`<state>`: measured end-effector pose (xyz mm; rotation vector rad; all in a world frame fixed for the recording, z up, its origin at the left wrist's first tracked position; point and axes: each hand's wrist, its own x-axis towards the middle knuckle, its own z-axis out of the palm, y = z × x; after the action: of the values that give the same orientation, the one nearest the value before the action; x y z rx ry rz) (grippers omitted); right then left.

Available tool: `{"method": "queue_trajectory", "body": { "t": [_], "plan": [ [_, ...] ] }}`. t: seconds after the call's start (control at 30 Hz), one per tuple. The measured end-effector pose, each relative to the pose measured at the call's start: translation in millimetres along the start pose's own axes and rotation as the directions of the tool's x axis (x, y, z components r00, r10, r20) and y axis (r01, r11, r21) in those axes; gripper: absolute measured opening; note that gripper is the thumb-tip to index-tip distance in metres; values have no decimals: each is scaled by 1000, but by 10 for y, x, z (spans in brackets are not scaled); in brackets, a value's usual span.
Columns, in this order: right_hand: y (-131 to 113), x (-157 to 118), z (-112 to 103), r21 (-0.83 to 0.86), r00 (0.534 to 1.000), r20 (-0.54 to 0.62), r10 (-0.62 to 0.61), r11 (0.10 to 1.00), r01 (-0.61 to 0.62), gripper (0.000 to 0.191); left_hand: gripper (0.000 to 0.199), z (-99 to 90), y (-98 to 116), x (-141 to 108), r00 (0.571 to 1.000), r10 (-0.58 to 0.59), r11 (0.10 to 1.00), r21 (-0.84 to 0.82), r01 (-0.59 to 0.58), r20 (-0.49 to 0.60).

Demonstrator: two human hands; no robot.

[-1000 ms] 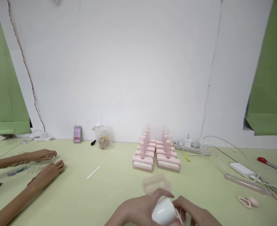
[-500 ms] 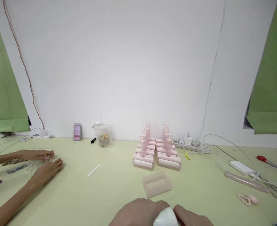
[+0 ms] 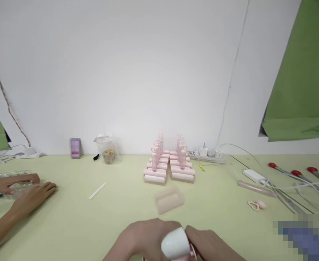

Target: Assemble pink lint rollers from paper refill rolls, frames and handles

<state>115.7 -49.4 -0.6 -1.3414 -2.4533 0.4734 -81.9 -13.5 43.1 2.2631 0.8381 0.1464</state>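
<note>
At the bottom middle, my left hand (image 3: 148, 235) is wrapped round a lint roller part with a white roll (image 3: 175, 244) at its end. A bit of pink shows below the roll. My right hand (image 3: 209, 243) is closed against the other side of the same piece, its fingertips mostly hidden. Just ahead of my hands lies a translucent pink roller cover (image 3: 169, 200), hollow side up. Beyond it stand two rows of pink lint rollers (image 3: 155, 173) with upright clear handles and loops on top.
To the right lie a clear pink tube (image 3: 257, 189), a pink cap with loop (image 3: 260, 205), a white adapter (image 3: 254, 176) and red-ended tools (image 3: 296, 173). A white strip (image 3: 97, 191) and bagged tape (image 3: 109, 156) lie left. Another person's hands (image 3: 37, 192) work at far left.
The view has swung right, so the table things sit farther left. My hands have risen slightly into view, showing more of the white roll and its pink part.
</note>
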Motion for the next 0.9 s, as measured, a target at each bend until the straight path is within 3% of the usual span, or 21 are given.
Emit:
{"method": "queue_trajectory", "body": {
  "t": [0.1,0.23,0.4,0.53,0.63,0.73,0.83,0.9],
  "plan": [
    [-79,-27,-140,77,999,19,-32,997,31,9,45,-77,78,-17,997,-73,997,21,73,13],
    [-84,-25,-146,133,999,45,-28,991,22,12,43,-87,129,-42,993,-108,993,44,106,42],
    [-46,-34,-163,139,998,62,-5,990,-4,10,44,-116,147,-54,993,-74,997,23,72,97],
    [75,-3,-243,249,994,16,108,962,-109,19,42,-119,94,3,1000,-10,997,-74,11,17],
    [157,59,-197,552,988,-39,153,827,-106,23,49,-39,49,82,992,1,978,-207,-27,-123],
    [164,117,-98,818,987,-81,135,575,-11,26,71,43,47,134,959,-69,944,-329,-27,-276],
    [145,143,-85,911,961,-113,253,413,-1,24,88,54,35,150,947,-28,933,-348,-90,-319],
    [162,154,-116,922,916,-145,374,387,-12,25,86,43,-26,176,922,-3,936,-326,-133,-386]
  ]
}}
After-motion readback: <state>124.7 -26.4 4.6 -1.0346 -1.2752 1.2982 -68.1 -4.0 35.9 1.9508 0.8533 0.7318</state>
